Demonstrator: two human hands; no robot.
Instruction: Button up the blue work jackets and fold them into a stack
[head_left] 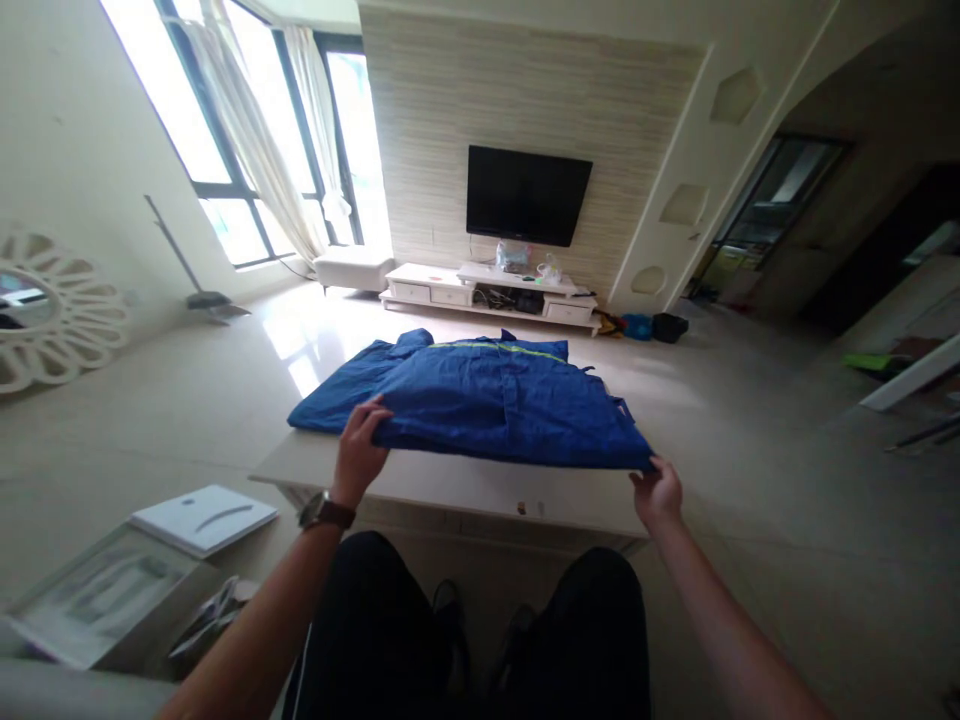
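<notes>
A blue jacket (480, 400) with a yellow-green stripe lies spread over a low white table (450, 485). Its near edge is lifted off the tabletop between my two hands. My left hand (365, 440), with a watch on the wrist, grips that edge left of the middle, the thumb and fingers closed on the cloth. At the right end, my right hand (658, 490) pinches the corner of the jacket. One sleeve-like part stretches out flat to the left, past my left hand. The far side of the garment is bunched in places.
A white box (206, 518) and a glass-topped side table (112, 590) stand at the lower left. Beyond the table are a white TV cabinet (427, 285), a television (529, 195) and a bench (352, 268). A long-handled dustpan (208, 299) leans by the left wall.
</notes>
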